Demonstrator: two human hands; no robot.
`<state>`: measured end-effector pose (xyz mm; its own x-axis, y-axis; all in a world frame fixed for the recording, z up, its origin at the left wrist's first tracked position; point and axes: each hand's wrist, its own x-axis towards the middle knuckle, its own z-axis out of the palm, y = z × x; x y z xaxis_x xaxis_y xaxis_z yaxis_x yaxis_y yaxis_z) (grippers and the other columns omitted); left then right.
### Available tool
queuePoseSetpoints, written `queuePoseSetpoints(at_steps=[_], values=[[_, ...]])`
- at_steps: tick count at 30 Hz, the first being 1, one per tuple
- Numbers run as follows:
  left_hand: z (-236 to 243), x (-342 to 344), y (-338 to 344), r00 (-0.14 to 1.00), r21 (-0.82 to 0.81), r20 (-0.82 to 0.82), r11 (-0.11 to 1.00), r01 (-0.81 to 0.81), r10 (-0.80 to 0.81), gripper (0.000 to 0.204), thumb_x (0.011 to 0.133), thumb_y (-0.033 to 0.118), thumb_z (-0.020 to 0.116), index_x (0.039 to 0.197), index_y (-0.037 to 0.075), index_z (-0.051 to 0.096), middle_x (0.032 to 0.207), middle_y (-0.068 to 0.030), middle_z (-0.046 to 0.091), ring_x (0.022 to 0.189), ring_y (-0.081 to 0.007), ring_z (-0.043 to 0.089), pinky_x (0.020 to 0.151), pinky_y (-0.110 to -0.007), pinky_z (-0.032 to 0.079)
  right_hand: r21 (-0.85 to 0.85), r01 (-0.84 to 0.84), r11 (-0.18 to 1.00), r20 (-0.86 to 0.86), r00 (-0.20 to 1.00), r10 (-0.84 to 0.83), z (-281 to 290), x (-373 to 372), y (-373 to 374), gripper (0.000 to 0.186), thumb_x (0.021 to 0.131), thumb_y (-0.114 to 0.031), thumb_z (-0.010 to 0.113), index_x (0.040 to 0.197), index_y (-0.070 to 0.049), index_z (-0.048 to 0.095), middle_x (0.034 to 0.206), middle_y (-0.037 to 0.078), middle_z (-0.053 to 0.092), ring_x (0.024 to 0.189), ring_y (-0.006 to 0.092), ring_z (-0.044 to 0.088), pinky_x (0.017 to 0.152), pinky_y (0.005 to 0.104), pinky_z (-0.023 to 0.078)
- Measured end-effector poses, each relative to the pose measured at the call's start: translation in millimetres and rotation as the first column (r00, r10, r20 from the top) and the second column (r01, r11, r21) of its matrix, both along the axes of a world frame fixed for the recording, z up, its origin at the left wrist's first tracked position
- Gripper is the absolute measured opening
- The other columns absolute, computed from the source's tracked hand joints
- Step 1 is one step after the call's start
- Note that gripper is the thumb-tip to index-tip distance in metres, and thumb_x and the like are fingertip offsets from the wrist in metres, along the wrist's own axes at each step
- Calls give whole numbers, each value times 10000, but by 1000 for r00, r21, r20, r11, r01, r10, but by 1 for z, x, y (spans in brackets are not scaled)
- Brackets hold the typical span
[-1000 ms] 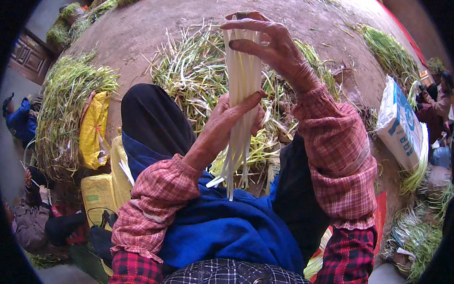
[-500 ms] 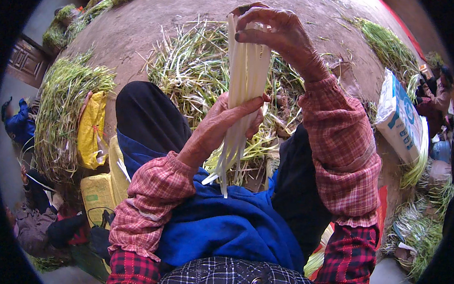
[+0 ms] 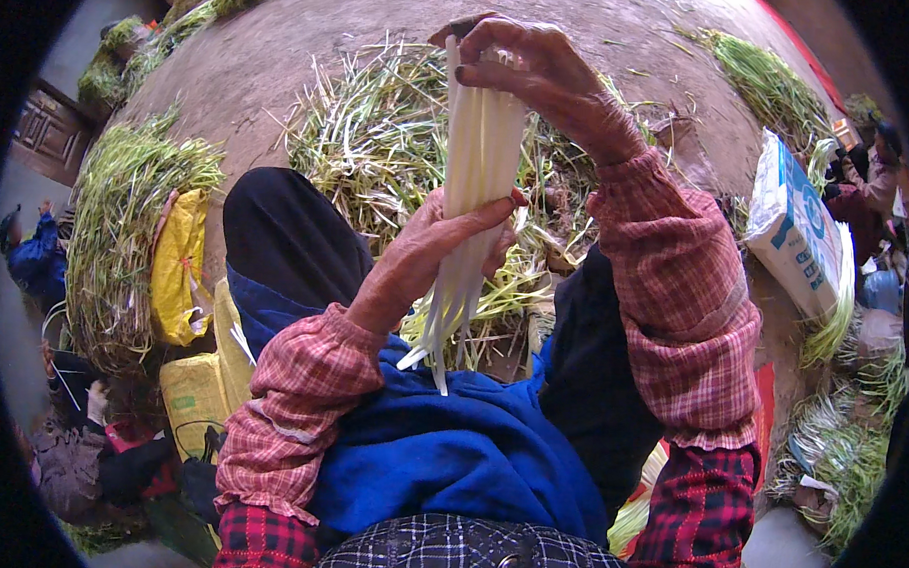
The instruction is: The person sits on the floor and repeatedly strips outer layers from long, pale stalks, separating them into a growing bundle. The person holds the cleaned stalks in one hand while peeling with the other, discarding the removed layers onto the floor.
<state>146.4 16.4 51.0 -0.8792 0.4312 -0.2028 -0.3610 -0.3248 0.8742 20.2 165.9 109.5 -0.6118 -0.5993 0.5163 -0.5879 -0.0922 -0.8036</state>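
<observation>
A bundle of pale, whitish-yellow flat stalks [image 3: 485, 135], like blanched chives, hangs nearly upright above my lap. My left hand [image 3: 431, 245] is wrapped round its lower middle, the thumb lying across the front. My right hand [image 3: 542, 72] grips the top end between thumb and bent fingers. A small dark flat piece [image 3: 461, 28] shows at the top beside my right fingertips; I cannot tell whether it is held. Loose stalk ends trail below my left hand toward the blue apron [image 3: 459, 449].
A heap of loose green and straw-coloured stalks [image 3: 370, 131] lies beyond my knees. To the left are a big green pile [image 3: 125, 252] and a yellow bag [image 3: 180, 264]. A white-and-blue package [image 3: 797, 231] stands at right. Other people sit at both sides.
Both hands and the bundle have shifted slightly left, with the view itself moving a little. The grip of both hands looks the same.
</observation>
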Motion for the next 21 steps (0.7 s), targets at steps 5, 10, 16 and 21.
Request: queuePoseSetpoints(at_steps=[5, 10, 16, 21], values=[[-2, -1, 0, 995, 97, -88, 994, 47, -39, 492, 929, 328, 562, 1310, 42, 442, 720, -47, 575, 598, -118, 550, 541, -251, 443, 25, 23, 999, 32, 999, -23, -1, -1, 0, 187, 862, -222, 657, 945, -57, 629, 952, 6, 618, 938, 96, 548, 868, 292, 438], [-7, -3, 0, 998, 167, -33, 985, 49, -44, 476, 939, 363, 536, 1278, 39, 463, 736, -67, 591, 612, -135, 567, 571, -264, 458, -10, 21, 1000, 43, 999, -20, -2, -1, -1, 173, 860, -195, 656, 946, -47, 628, 942, 12, 625, 927, 94, 551, 864, 284, 441], [-5, -1, 3, 1000, 114, -3, 993, -20, 20, 385, 929, 338, 575, 1147, 23, 535, 746, -57, 597, 611, -132, 578, 554, -265, 470, -31, -19, 999, 33, 999, 20, -11, -8, -2, 175, 884, -206, 633, 971, -55, 634, 956, 3, 627, 946, 83, 551, 861, 276, 443], [-1, 2, 7, 998, 10, 9, 998, -55, 55, 371, 944, 328, 548, 1146, 17, 535, 721, -40, 565, 607, -124, 556, 554, -252, 464, 66, 153, 986, 107, 981, -159, -3, -1, -3, 224, 914, -238, 586, 1071, -86, 635, 1064, 27, 645, 1017, 130, 582, 888, 281, 456]])
